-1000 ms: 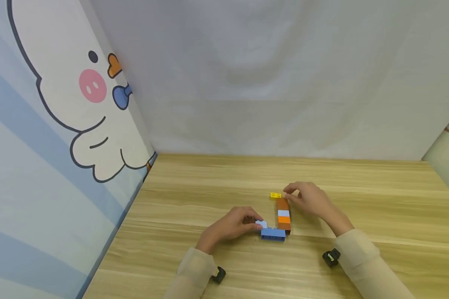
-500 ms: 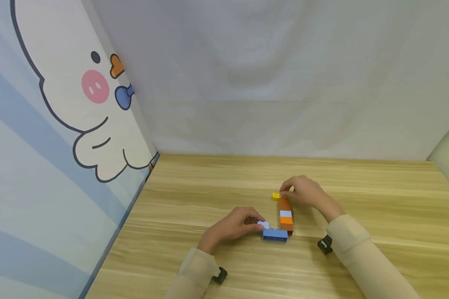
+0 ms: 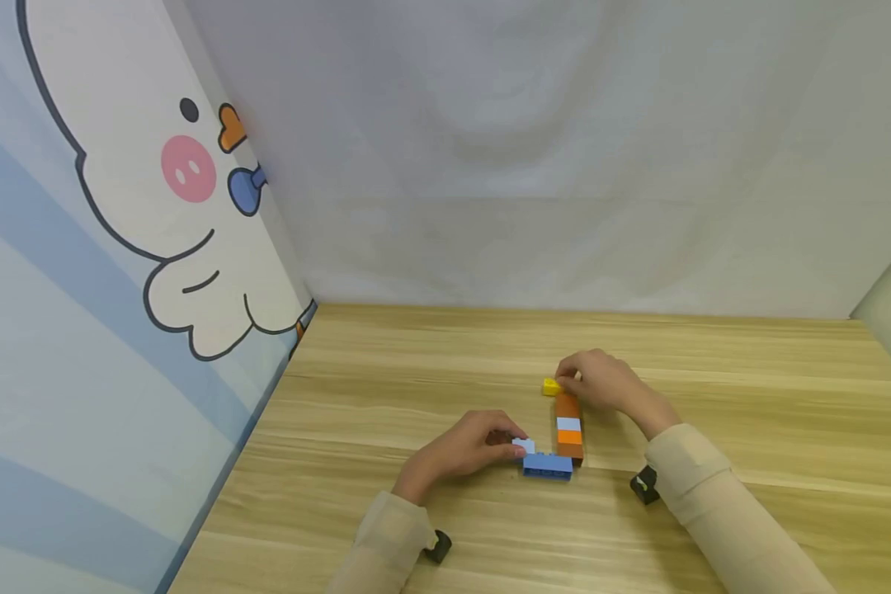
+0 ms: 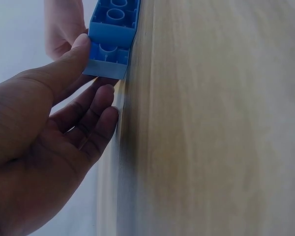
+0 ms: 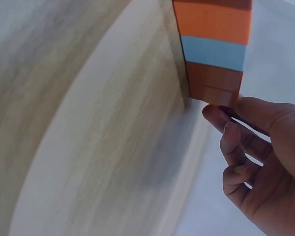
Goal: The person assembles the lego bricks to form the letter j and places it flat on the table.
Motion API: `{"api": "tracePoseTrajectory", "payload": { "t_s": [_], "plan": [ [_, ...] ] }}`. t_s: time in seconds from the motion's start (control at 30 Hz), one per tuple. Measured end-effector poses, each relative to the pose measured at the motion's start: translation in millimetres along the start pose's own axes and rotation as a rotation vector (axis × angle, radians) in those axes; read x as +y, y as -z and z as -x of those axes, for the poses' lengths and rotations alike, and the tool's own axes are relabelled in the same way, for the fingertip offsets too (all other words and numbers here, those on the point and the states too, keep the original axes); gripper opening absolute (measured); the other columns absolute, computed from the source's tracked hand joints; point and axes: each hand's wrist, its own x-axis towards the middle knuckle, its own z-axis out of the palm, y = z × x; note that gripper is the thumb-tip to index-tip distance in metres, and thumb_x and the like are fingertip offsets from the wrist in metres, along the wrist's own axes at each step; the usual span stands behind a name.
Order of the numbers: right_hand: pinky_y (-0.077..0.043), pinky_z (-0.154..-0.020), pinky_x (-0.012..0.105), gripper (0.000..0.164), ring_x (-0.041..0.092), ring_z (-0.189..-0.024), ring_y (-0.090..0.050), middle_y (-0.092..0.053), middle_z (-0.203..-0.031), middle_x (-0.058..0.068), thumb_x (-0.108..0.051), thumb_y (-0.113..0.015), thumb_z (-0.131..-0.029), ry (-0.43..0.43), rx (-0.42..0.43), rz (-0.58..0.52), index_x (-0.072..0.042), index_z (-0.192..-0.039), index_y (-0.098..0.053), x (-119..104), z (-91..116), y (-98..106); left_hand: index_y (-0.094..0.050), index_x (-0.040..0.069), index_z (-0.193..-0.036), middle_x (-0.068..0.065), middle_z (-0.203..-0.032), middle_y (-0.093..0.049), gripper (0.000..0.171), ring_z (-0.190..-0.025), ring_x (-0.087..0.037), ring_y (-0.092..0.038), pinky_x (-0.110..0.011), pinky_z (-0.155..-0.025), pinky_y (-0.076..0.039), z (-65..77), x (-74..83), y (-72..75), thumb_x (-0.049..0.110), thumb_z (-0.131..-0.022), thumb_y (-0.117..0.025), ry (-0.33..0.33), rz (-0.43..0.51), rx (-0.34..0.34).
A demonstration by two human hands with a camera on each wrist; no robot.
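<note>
Near the middle of the table, toy building bricks form an angular shape. In the head view my left hand (image 3: 464,445) pinches a light blue brick (image 3: 523,445) at the left end of a longer blue brick (image 3: 548,467). The left wrist view shows its thumb against the side of the light blue brick (image 4: 105,68), whose hollow underside faces the camera. My right hand (image 3: 601,379) pinches a small yellow brick (image 3: 550,388), partly hidden by the fingers. That brick lies at the far end of a row with a brown brick (image 3: 567,404), a light blue brick (image 3: 568,424) and an orange brick (image 3: 569,437).
The bricks lie on a wood-grain table (image 3: 386,363). A pale curtain (image 3: 564,165) hangs behind its far edge, and a panel with a cartoon figure (image 3: 119,165) stands along the left. Each wrist carries a small black device (image 3: 644,485).
My right hand has moved left onto the yellow brick and now grips it; the brick's studs, visible before, no longer show clearly. The left hand stays on its light blue brick.
</note>
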Motion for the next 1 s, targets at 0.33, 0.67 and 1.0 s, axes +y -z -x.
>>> {"api": "tracePoseTrajectory", "payload": {
  "t_s": [0.33, 0.67, 1.0],
  "plan": [
    [-0.057, -0.091, 0.053, 0.021, 0.033, -0.105, -0.071, -0.077, -0.111, 0.013, -0.017, -0.056, -0.105, 0.028, 0.032, 0.01, -0.008, -0.108, -0.075, 15, 0, -2, -0.073, 0.012, -0.121, -0.003, -0.111, -0.073, 0.028, -0.089, 0.0, -0.056, -0.017, -0.081, -0.05, 0.1, -1.0, -0.6, 0.029, -0.1, -0.067, -0.002, -0.01, 0.008],
    [-0.055, -0.095, 0.055, 0.023, 0.035, -0.107, -0.07, -0.076, -0.111, 0.015, -0.016, -0.054, -0.105, 0.035, 0.041, -0.04, -0.006, -0.108, -0.074, 25, -6, -10, -0.074, 0.013, -0.121, -0.002, -0.11, -0.072, 0.027, -0.087, 0.002, -0.056, -0.016, -0.08, -0.049, 2.9, -1.2, -2.0, 0.029, -0.1, -0.068, 0.002, 0.016, 0.009],
    [-0.056, -0.087, 0.049, 0.022, 0.022, -0.094, -0.069, -0.075, -0.099, 0.006, -0.024, -0.059, -0.104, 0.021, 0.077, -0.102, -0.009, -0.107, -0.074, 36, -1, -18, -0.074, 0.015, -0.121, 0.0, -0.111, -0.072, 0.028, -0.088, 0.002, -0.057, -0.016, -0.08, -0.05, -0.4, -3.8, -4.6, 0.031, -0.1, -0.066, -0.005, 0.014, 0.004]
  ]
}}
